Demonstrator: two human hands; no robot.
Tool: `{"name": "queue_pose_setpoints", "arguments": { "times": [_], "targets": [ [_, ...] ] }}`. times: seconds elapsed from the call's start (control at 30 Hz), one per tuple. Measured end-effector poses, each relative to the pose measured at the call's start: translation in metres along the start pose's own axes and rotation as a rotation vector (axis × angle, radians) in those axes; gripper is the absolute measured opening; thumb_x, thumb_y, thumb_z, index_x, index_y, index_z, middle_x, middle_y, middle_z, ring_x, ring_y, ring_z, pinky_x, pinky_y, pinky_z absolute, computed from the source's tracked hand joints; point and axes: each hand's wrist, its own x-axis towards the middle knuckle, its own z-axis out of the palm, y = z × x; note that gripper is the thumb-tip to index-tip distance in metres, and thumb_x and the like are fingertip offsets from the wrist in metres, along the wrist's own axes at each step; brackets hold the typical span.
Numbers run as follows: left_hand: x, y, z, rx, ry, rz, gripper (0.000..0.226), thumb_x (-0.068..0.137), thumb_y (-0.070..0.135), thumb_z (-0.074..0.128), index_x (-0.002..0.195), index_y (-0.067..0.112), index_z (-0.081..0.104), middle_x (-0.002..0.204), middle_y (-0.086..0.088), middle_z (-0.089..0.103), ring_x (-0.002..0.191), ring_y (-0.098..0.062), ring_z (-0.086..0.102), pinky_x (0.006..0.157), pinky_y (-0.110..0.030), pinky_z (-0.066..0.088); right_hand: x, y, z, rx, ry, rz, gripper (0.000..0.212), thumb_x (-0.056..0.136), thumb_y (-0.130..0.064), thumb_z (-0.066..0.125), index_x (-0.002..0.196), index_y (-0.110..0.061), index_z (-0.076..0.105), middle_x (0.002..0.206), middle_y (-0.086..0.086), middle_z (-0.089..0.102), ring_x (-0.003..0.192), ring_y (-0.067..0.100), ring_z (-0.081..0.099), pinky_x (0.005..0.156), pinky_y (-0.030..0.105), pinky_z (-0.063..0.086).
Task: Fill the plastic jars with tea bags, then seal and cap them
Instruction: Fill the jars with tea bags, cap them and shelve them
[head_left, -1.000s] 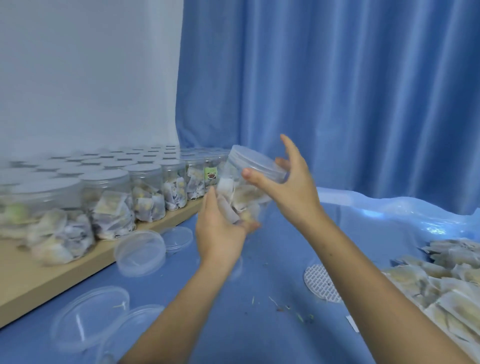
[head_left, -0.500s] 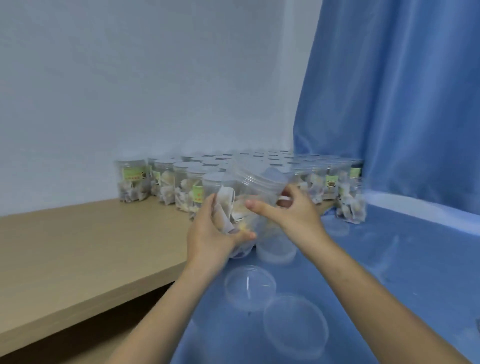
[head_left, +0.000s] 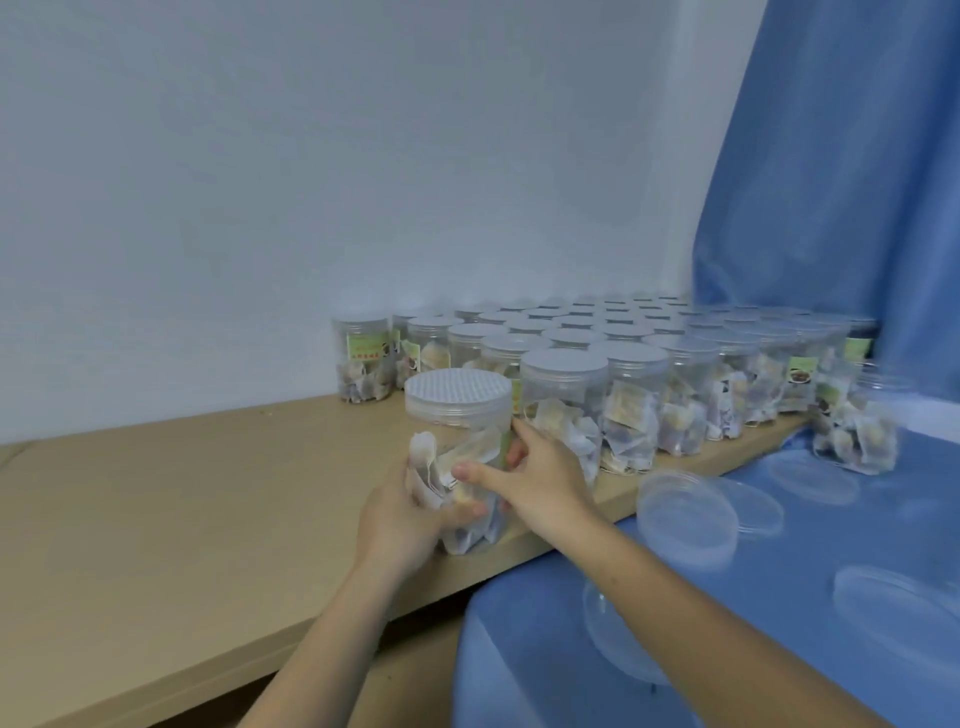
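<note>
A capped clear plastic jar (head_left: 460, 410) packed with tea bags stands near the front edge of the wooden shelf (head_left: 182, 519). My left hand (head_left: 400, 519) wraps around its lower left side, fingers curled under the base. From the right, my right hand (head_left: 535, 478) grips the jar's side, thumb across the front and fingers behind it. The jar's lid shows a dotted seal pattern.
Many capped, filled jars (head_left: 623, 374) stand in rows at the shelf's back right. One filled jar (head_left: 857, 431) and several loose clear lids (head_left: 685, 514) lie on the blue cloth-covered table (head_left: 571, 649) at right. A blue curtain (head_left: 841, 156) hangs behind.
My view swung left. Both hands carried the jar from above the blue table down to the wooden shelf, where it now stands.
</note>
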Motion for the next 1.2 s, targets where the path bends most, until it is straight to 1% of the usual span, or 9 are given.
{"name": "queue_pose_setpoints", "arguments": {
  "times": [0.1, 0.17, 0.37, 0.5, 0.77, 0.87, 0.93, 1.03, 1.2],
  "targets": [
    [0.017, -0.003, -0.003, -0.058, 0.121, -0.034, 0.091, 0.075, 0.024, 0.077, 0.145, 0.011, 0.021, 0.106, -0.006, 0.063, 0.100, -0.028, 0.061, 0.079, -0.031, 0.045, 0.019, -0.006, 0.014, 0.052, -0.191, 0.062, 0.073, 0.085, -0.019, 0.067, 0.146, -0.023, 0.028, 0.121, -0.006, 0.058, 0.110, 0.011, 0.056, 0.091, 0.018, 0.042],
    [0.018, -0.003, -0.002, -0.111, 0.161, -0.037, 0.100, 0.080, 0.008, 0.070, 0.149, 0.009, -0.002, 0.128, -0.009, 0.054, 0.121, -0.031, 0.052, 0.093, -0.031, 0.041, 0.024, -0.008, 0.017, 0.083, -0.296, 0.069, 0.067, 0.087, -0.007, 0.061, 0.146, -0.017, 0.029, 0.142, 0.001, 0.044, 0.128, 0.015, 0.045, 0.102, 0.023, 0.036],
    [0.004, 0.014, 0.024, -0.144, 0.241, 0.003, 0.059, 0.085, -0.004, 0.052, 0.139, 0.007, 0.031, 0.131, -0.009, 0.048, 0.106, -0.021, 0.059, 0.086, -0.027, 0.043, 0.014, -0.002, 0.003, 0.040, -0.330, 0.049, 0.046, 0.089, -0.015, 0.060, 0.134, -0.018, 0.050, 0.135, -0.002, 0.054, 0.120, 0.008, 0.052, 0.104, 0.030, 0.042],
    [-0.008, 0.065, 0.059, -0.186, 0.150, 0.201, 0.036, 0.083, 0.001, 0.054, 0.115, 0.017, 0.049, 0.113, -0.003, 0.060, 0.095, -0.016, 0.059, 0.076, -0.023, 0.042, 0.006, -0.009, -0.040, 0.064, -0.150, -0.001, 0.029, 0.091, -0.022, 0.056, 0.118, -0.026, 0.064, 0.111, -0.009, 0.067, 0.100, 0.002, 0.061, 0.088, 0.020, 0.050],
    [-0.029, 0.201, 0.178, -0.217, -0.126, 0.448, 0.022, 0.083, 0.009, 0.055, 0.104, 0.014, 0.051, 0.104, -0.003, 0.062, 0.094, -0.019, 0.057, 0.075, -0.025, 0.041, -0.022, 0.020, -0.207, -0.026, 0.306, 0.097, 0.027, 0.091, -0.023, 0.054, 0.116, -0.019, 0.065, 0.110, -0.003, 0.068, 0.104, 0.010, 0.061, 0.093, 0.023, 0.045],
    [-0.041, 0.240, 0.239, -0.283, -0.258, 0.474, 0.038, 0.082, 0.008, 0.056, 0.118, 0.010, 0.046, 0.103, 0.002, 0.059, 0.090, -0.014, 0.054, 0.067, -0.012, 0.033, -0.035, 0.047, -0.269, -0.021, 0.386, 0.176, 0.027, 0.093, -0.022, 0.052, 0.117, -0.017, 0.064, 0.111, -0.002, 0.067, 0.103, 0.013, 0.061, 0.092, 0.030, 0.048],
    [-0.045, 0.260, 0.280, -0.300, -0.334, 0.474, 0.050, 0.082, 0.013, 0.058, 0.128, 0.008, 0.040, 0.114, -0.003, 0.059, 0.100, -0.019, 0.057, 0.077, -0.019, 0.040, -0.042, 0.065, -0.304, 0.004, 0.452, 0.241, 0.029, 0.094, -0.026, 0.051, 0.120, -0.017, 0.059, 0.108, -0.005, 0.063, 0.098, 0.012, 0.059, 0.084, 0.025, 0.049],
    [-0.037, 0.282, 0.334, -0.200, -0.408, 0.465, 0.070, 0.084, 0.023, 0.061, 0.143, 0.015, 0.025, 0.118, -0.013, 0.058, 0.107, -0.029, 0.057, 0.084, -0.032, 0.044, -0.051, 0.095, -0.343, 0.054, 0.552, 0.349, 0.034, 0.093, -0.034, 0.050, 0.125, -0.023, 0.052, 0.112, -0.008, 0.058, 0.107, 0.015, 0.056, 0.097, 0.035, 0.045],
    [0.001, 0.293, 0.408, 0.091, -0.503, 0.520, 0.088, 0.086, 0.021, 0.060, 0.150, 0.032, 0.001, 0.120, -0.016, 0.060, 0.103, -0.033, 0.060, 0.075, -0.029, 0.042, -0.055, 0.150, -0.378, 0.140, 0.659, 0.447, 0.001, 0.093, -0.031, 0.052, 0.092, -0.032, 0.052, 0.094, -0.011, 0.056, 0.098, 0.020, 0.061, 0.097, 0.041, 0.046]
  ]
}}
